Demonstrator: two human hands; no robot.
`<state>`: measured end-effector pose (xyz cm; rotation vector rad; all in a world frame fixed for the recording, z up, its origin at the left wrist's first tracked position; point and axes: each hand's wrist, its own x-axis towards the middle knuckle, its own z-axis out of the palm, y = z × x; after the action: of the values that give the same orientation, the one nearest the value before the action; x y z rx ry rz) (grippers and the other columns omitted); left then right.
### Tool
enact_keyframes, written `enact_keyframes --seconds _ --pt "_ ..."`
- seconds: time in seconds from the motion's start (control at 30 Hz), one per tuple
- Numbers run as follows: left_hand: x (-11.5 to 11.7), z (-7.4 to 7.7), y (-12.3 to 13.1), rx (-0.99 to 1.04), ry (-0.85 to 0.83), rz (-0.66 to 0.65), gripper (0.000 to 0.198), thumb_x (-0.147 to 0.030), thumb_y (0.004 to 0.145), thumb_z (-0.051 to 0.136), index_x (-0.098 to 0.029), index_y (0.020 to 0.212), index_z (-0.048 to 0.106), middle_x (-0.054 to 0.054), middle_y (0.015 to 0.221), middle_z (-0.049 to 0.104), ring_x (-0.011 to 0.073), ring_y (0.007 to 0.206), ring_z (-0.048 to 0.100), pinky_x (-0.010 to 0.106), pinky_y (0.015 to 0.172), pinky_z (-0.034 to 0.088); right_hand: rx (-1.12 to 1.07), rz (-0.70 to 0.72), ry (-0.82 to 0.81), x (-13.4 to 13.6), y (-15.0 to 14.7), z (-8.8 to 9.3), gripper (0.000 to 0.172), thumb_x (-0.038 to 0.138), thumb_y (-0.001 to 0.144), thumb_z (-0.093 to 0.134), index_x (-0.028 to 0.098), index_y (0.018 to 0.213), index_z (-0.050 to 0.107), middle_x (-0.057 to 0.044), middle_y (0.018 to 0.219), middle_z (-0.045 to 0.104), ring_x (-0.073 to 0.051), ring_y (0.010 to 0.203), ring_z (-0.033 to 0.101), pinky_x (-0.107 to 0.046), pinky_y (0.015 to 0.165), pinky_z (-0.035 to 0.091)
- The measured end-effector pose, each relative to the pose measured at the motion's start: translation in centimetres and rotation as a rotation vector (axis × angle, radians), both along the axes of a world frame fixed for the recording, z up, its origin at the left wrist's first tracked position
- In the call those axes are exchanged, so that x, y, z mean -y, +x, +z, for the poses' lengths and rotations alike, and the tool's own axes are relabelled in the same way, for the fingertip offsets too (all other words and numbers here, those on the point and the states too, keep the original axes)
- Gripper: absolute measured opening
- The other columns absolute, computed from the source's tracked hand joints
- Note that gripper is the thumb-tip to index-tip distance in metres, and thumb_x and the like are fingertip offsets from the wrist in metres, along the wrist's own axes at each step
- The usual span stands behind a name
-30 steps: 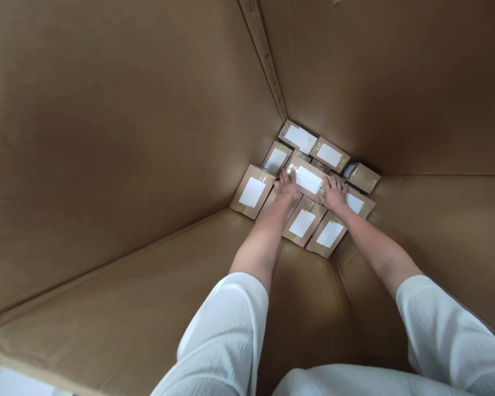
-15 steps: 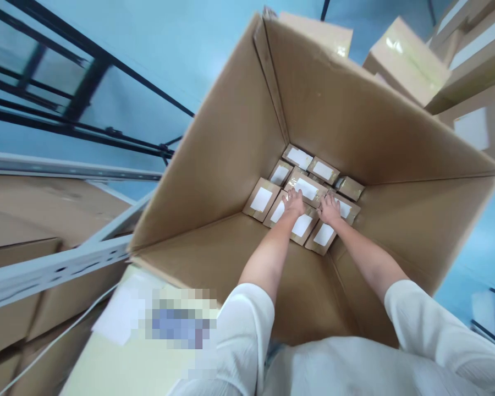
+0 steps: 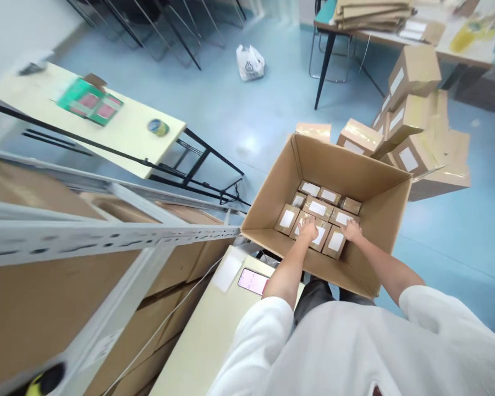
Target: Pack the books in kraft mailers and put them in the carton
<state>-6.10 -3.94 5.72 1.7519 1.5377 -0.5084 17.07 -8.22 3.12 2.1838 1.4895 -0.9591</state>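
A large open cardboard carton (image 3: 264, 201) stands in front of me, with several small taped boxes packed side by side on its bottom, most bearing white labels. Inside it, my left hand (image 3: 309, 229) rests open, fingers spread, over a front-row box (image 3: 299, 220). My right hand (image 3: 352, 230) reaches in farther right, its fingers apart on a labelled box (image 3: 337, 216) and near the front right box (image 3: 335, 242). Neither hand grips anything that I can see. In the back right corner lies a plain box (image 3: 350, 205) without a visible label.
Sealed boxes (image 3: 416, 71) are stacked beyond the carton's right side. A metal shelf frame (image 3: 115, 239) holding cartons runs along the left. Near my left arm, a phone (image 3: 252, 281) lies on a pale table (image 3: 202, 324). A white plastic bag (image 3: 249, 62) sits on the floor.
My view has pulled back and up, so the carton appears smaller and more of the room shows. My right hand has shifted slightly right, away from my left; both remain over the boxes.
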Motion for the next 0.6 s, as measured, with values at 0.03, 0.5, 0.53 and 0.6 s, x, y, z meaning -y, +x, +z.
enact_keyframes --seconds 0.03,0.5,0.53,0.6 --pt "0.7 1.1 -0.2 0.008 0.02 -0.007 0.071 -0.03 0.103 0.052 -0.028 0.173 0.044 0.016 0.182 0.042 0.034 0.172 0.033 0.063 0.137 0.03 -0.011 -0.002 -0.009 0.9 -0.1 1.0 0.056 0.038 0.109 0.046 0.014 0.157 0.06 -0.026 0.165 0.053 -0.04 0.152 0.053 -0.054 0.122 0.045" --pt "9.6 12.1 -1.2 0.008 0.283 0.146 0.065 -0.027 0.107 0.046 -0.024 0.172 0.043 0.016 0.179 0.043 0.0307 0.169 0.036 0.054 0.136 0.031 -0.189 0.257 0.191 5.1 0.2 9.0 0.057 0.038 0.112 0.045 0.015 0.164 0.055 -0.021 0.163 0.059 -0.035 0.15 0.057 -0.047 0.121 0.048" --pt "10.6 12.6 -1.1 0.008 0.295 0.168 0.064 -0.027 0.108 0.046 -0.024 0.172 0.043 0.016 0.18 0.043 0.0304 0.169 0.035 0.053 0.137 0.029 -0.209 0.289 0.217 5.5 0.1 9.4 0.058 0.037 0.112 0.045 0.015 0.165 0.054 -0.021 0.164 0.059 -0.035 0.151 0.057 -0.046 0.122 0.047" --pt "12.7 13.6 -1.1 0.015 0.325 0.214 0.064 -0.029 0.108 0.047 -0.024 0.172 0.042 0.016 0.18 0.042 0.0308 0.169 0.035 0.053 0.138 0.028 -0.249 0.353 0.27 6.2 -0.1 10.4 0.06 0.035 0.111 0.047 0.014 0.167 0.052 -0.021 0.165 0.058 -0.034 0.153 0.055 -0.044 0.123 0.046"
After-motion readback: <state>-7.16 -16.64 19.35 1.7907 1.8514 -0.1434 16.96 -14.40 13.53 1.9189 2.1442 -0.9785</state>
